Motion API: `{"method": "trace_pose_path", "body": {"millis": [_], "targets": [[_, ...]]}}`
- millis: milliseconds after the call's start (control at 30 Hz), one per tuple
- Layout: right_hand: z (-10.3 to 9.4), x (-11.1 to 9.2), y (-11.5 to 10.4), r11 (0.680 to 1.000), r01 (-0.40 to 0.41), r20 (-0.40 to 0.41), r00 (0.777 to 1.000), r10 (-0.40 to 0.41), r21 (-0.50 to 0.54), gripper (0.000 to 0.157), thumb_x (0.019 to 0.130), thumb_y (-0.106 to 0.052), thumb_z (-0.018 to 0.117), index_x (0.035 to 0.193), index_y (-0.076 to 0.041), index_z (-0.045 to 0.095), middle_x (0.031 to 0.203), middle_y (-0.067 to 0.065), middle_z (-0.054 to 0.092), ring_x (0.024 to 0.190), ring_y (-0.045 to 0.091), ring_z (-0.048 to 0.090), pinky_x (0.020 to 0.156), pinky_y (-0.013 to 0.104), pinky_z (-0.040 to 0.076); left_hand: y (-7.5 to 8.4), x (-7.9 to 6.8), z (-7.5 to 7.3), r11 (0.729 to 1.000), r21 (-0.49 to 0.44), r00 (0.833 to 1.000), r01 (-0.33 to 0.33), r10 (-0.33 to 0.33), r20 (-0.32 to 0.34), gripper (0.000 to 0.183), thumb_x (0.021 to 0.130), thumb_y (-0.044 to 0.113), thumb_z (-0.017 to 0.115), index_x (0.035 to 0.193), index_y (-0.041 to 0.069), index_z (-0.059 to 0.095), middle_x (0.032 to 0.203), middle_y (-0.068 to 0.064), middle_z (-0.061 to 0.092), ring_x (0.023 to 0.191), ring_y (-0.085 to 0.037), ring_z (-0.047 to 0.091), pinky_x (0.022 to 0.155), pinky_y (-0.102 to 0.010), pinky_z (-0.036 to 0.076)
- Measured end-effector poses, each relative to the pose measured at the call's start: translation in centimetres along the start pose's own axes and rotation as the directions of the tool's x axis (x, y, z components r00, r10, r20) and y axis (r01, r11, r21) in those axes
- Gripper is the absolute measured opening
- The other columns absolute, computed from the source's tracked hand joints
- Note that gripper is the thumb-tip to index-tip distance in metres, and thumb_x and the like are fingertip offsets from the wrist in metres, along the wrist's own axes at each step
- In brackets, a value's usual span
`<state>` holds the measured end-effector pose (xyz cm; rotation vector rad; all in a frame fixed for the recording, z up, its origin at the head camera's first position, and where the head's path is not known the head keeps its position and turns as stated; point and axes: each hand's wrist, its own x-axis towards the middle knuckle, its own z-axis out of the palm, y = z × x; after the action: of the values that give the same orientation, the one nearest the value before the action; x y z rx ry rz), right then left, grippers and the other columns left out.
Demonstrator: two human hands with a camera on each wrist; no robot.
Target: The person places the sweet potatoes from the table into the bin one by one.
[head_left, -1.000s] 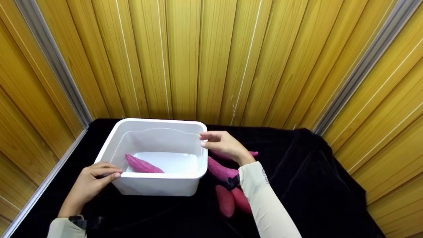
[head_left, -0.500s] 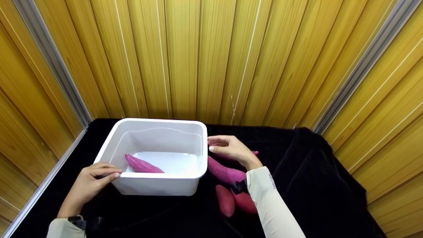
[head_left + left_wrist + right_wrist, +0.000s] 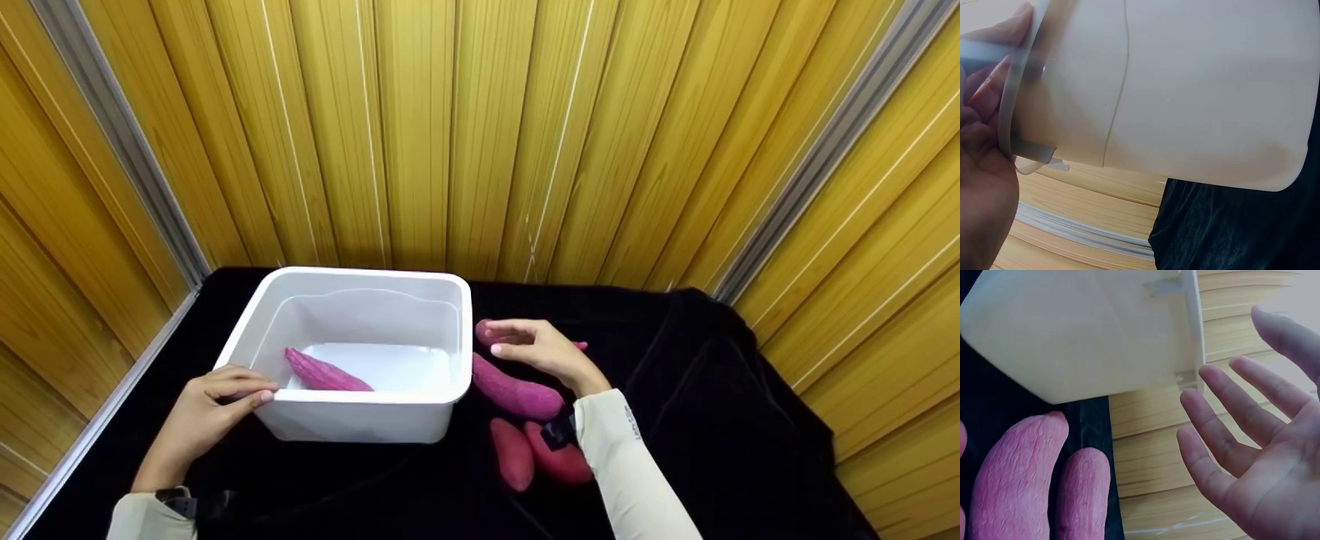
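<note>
A white plastic bin (image 3: 360, 416) stands on the black cloth, with one purple sweet potato (image 3: 326, 373) lying inside it. At its front left corner my left hand (image 3: 210, 409) pinches the rim, with thumb and fingers on either side in the left wrist view. My right hand (image 3: 551, 350) is held over a far purple sweet potato (image 3: 484, 332), partly hiding it. Its fingers (image 3: 1241, 422) are spread and slightly bent, holding nothing. Nearer lies another purple sweet potato (image 3: 517, 391), beside the bin's right wall.
Two redder sweet potatoes, a left one (image 3: 513, 454) and a right one (image 3: 559, 459), lie close together nearer the front, under the right wrist. Yellow wood-patterned walls (image 3: 487, 135) rise behind and at both sides of the black cloth (image 3: 720, 450).
My right hand has moved from the bin's right rim to the right and a little nearer, over the sweet potatoes. The left hand and the bin have stayed put.
</note>
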<state>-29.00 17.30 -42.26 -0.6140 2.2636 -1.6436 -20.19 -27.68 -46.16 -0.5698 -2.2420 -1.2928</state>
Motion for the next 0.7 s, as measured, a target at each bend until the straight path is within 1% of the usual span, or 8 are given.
{"method": "trace_pose_path", "body": {"millis": [100,367,467,700], "targets": [[-0.2,-0.4,0.5,1.000,-0.013,-0.009,1.000,0.013,0.000,0.050,0.087,-0.020,0.072,0.132,-0.004,0.057,0.128,0.015,0.062,0.122,0.033,0.056,0.100,0.038,0.048,0.0,0.0,0.0,1.000,0.000,1.000,0.002,-0.002,0.001,0.027,0.067,-0.014,0.077,0.082,0.009,0.078,0.082,0.004,0.071,0.082,0.001,0.061,0.077,-0.007,0.044],[-1.0,-1.2,2.1,1.000,-0.026,-0.001,1.000,0.026,0.001,0.051,0.089,-0.021,0.070,0.134,-0.002,0.055,0.133,0.020,0.057,0.123,0.029,0.056,0.103,0.039,0.046,0.0,0.1,0.0,1.000,-0.018,1.000,-0.019,0.019,0.005,0.027,0.068,-0.015,0.076,0.082,0.008,0.078,0.083,0.002,0.071,0.082,0.000,0.062,0.077,-0.007,0.044],[-1.4,-1.5,2.7,0.999,-0.034,0.001,0.999,0.034,-0.009,0.052,0.089,-0.020,0.070,0.135,-0.001,0.053,0.134,0.019,0.057,0.124,0.030,0.055,0.103,0.039,0.047,0.0,0.1,0.1,1.000,-0.019,1.000,-0.024,0.024,0.004,0.027,0.067,-0.015,0.076,0.082,0.008,0.078,0.083,0.002,0.071,0.082,0.000,0.061,0.077,-0.007,0.044],[-2.3,-2.1,4.3,0.998,-0.047,0.000,0.999,0.047,-0.032,0.052,0.090,-0.019,0.068,0.136,0.000,0.051,0.136,0.022,0.054,0.128,0.040,0.048,0.101,0.039,0.048,0.1,0.1,0.0,1.000,-0.019,1.000,-0.022,0.022,-0.004,0.028,0.066,-0.016,0.076,0.081,0.007,0.078,0.082,0.003,0.071,0.082,0.001,0.061,0.078,-0.007,0.044]]}}
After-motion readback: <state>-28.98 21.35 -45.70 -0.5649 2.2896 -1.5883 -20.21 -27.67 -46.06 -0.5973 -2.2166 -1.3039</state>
